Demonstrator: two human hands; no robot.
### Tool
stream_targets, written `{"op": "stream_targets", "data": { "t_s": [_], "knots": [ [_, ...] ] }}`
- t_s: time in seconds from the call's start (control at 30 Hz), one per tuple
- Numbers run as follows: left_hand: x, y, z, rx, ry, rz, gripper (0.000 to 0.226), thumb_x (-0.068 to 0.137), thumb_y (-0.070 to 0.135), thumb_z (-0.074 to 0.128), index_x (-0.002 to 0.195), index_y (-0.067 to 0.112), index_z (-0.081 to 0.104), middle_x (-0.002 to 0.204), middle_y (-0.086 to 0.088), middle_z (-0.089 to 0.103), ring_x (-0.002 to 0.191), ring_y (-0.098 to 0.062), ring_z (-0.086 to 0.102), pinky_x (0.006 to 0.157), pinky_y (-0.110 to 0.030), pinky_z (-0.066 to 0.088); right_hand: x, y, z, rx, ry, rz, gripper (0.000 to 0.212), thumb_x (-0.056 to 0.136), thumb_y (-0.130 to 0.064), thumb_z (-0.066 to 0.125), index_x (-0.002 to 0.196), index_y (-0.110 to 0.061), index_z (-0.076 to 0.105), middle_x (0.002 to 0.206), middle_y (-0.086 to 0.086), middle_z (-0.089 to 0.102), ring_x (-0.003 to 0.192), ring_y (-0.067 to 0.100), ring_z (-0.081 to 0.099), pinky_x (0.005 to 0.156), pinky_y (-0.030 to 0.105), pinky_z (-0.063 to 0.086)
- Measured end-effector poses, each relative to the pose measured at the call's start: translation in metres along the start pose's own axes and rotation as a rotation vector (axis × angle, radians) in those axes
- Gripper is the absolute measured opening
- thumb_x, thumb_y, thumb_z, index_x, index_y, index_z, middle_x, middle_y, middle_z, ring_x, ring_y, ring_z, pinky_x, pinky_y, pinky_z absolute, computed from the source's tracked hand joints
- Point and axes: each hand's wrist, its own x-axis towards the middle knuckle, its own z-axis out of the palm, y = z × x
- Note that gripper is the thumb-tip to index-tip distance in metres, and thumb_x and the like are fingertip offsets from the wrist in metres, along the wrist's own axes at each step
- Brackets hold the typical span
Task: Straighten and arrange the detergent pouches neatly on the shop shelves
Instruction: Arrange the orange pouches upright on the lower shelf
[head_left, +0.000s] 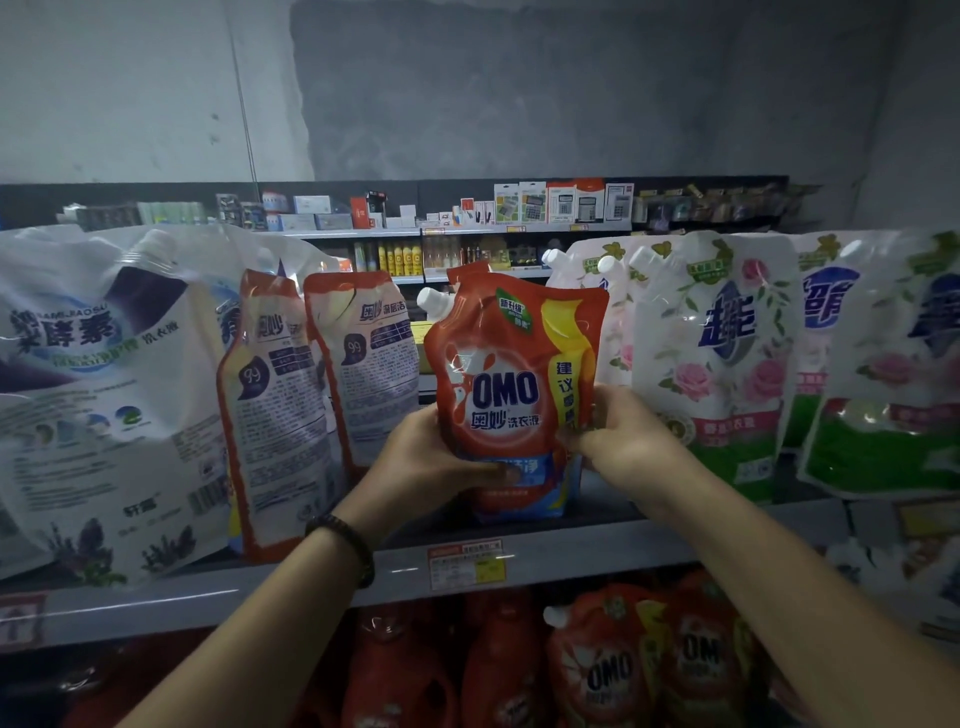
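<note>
A red OMO detergent pouch (511, 384) with a white spout stands upright, front face toward me, at the middle of the top shelf (322, 587). My left hand (431, 457) grips its lower left side, thumb across the front. My right hand (623, 441) grips its lower right edge. To its left, two red-edged OMO pouches (280, 410) (369, 358) stand with their printed backs facing out and lean. A large white pouch (98, 405) fills the far left. White floral pouches (722, 358) stand in a row at the right.
A price label (466, 565) is clipped to the shelf's front edge below the held pouch. On the lower shelf stand more red OMO pouches (623, 670) and red bottles (395, 675). Another aisle of shelves (519, 234) with small boxed goods runs behind.
</note>
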Motion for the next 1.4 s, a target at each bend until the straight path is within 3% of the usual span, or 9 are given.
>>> {"op": "stream_targets", "data": {
  "t_s": [0.13, 0.33, 0.47, 0.67, 0.83, 0.97, 1.1, 1.23, 1.4],
  "knots": [
    [-0.004, 0.000, 0.002, 0.033, 0.014, 0.023, 0.062, 0.064, 0.022, 0.099, 0.117, 0.030, 0.070, 0.114, 0.011, 0.080, 0.105, -0.006, 0.076, 0.089, -0.032, 0.063, -0.002, 0.000, 0.000, -0.032, 0.012, -0.013, 0.031, 0.101, -0.006, 0.066, 0.124, -0.027, 0.069, 0.119, -0.008, 0.075, 0.118, 0.019, 0.067, 0.109, 0.051, 0.054],
    [-0.010, 0.003, 0.004, 0.080, 0.002, 0.073, 0.066, 0.056, 0.035, 0.099, 0.117, 0.033, 0.072, 0.112, 0.015, 0.080, 0.104, -0.003, 0.076, 0.091, -0.032, 0.064, -0.009, -0.003, -0.007, -0.029, -0.013, -0.018, 0.030, 0.103, -0.004, 0.063, 0.121, -0.027, 0.066, 0.112, -0.013, 0.071, 0.114, 0.016, 0.064, 0.105, 0.043, 0.054],
    [-0.012, 0.006, 0.005, 0.137, 0.001, 0.100, 0.075, 0.055, 0.044, 0.099, 0.124, 0.033, 0.071, 0.116, 0.015, 0.079, 0.106, -0.003, 0.075, 0.094, -0.035, 0.063, -0.013, -0.004, -0.011, -0.039, -0.029, -0.033, 0.030, 0.104, -0.004, 0.062, 0.110, -0.033, 0.066, 0.105, -0.018, 0.070, 0.101, 0.004, 0.063, 0.099, 0.037, 0.054],
    [-0.013, 0.005, 0.005, 0.152, 0.020, 0.096, 0.064, 0.063, 0.035, 0.101, 0.119, 0.035, 0.072, 0.114, 0.017, 0.079, 0.105, -0.002, 0.075, 0.095, -0.037, 0.063, -0.012, -0.004, -0.012, -0.045, -0.035, -0.024, 0.034, 0.103, 0.001, 0.061, 0.104, -0.033, 0.067, 0.113, -0.011, 0.074, 0.113, 0.015, 0.067, 0.108, 0.046, 0.054],
    [-0.013, 0.004, 0.006, 0.141, 0.033, 0.103, 0.066, 0.061, 0.037, 0.101, 0.120, 0.032, 0.073, 0.114, 0.015, 0.079, 0.106, -0.004, 0.075, 0.096, -0.039, 0.063, -0.010, -0.001, -0.014, -0.067, -0.034, 0.000, 0.028, 0.101, -0.006, 0.066, 0.115, -0.029, 0.072, 0.117, -0.006, 0.078, 0.118, 0.021, 0.068, 0.109, 0.053, 0.053],
    [-0.013, 0.004, 0.011, 0.136, 0.042, 0.099, 0.064, 0.063, 0.036, 0.101, 0.120, 0.031, 0.074, 0.113, 0.015, 0.080, 0.105, -0.003, 0.076, 0.094, -0.038, 0.064, -0.009, -0.002, -0.017, -0.064, -0.011, -0.002, 0.030, 0.102, -0.005, 0.063, 0.103, -0.034, 0.070, 0.114, -0.008, 0.077, 0.117, 0.020, 0.069, 0.108, 0.052, 0.054],
    [-0.012, 0.005, 0.015, 0.151, 0.055, 0.093, 0.062, 0.063, 0.039, 0.102, 0.119, 0.032, 0.074, 0.112, 0.017, 0.079, 0.104, -0.003, 0.076, 0.093, -0.039, 0.064, -0.015, -0.005, -0.019, -0.144, -0.005, -0.029, 0.025, 0.104, -0.009, 0.063, 0.102, -0.033, 0.072, 0.107, -0.012, 0.078, 0.109, 0.016, 0.070, 0.102, 0.044, 0.057],
    [-0.014, 0.009, 0.013, 0.139, 0.015, 0.076, 0.061, 0.064, 0.037, 0.101, 0.118, 0.033, 0.074, 0.113, 0.017, 0.079, 0.105, -0.003, 0.076, 0.093, -0.038, 0.064, -0.021, -0.014, -0.027, -0.344, 0.010, -0.050, 0.010, 0.103, -0.027, 0.067, 0.100, -0.036, 0.068, 0.102, -0.014, 0.074, 0.100, 0.014, 0.070, 0.092, 0.039, 0.060],
    [-0.008, 0.030, -0.010, 0.269, -0.178, -0.072, 0.053, 0.076, 0.013, 0.094, 0.119, 0.034, 0.071, 0.113, 0.013, 0.078, 0.098, -0.007, 0.077, 0.084, -0.033, 0.066, -0.028, -0.046, -0.043, -0.582, 0.086, -0.010, 0.012, 0.101, -0.042, 0.066, 0.100, -0.031, 0.072, 0.092, -0.007, 0.075, 0.077, 0.015, 0.073, 0.077, 0.040, 0.065]
  ]
}}
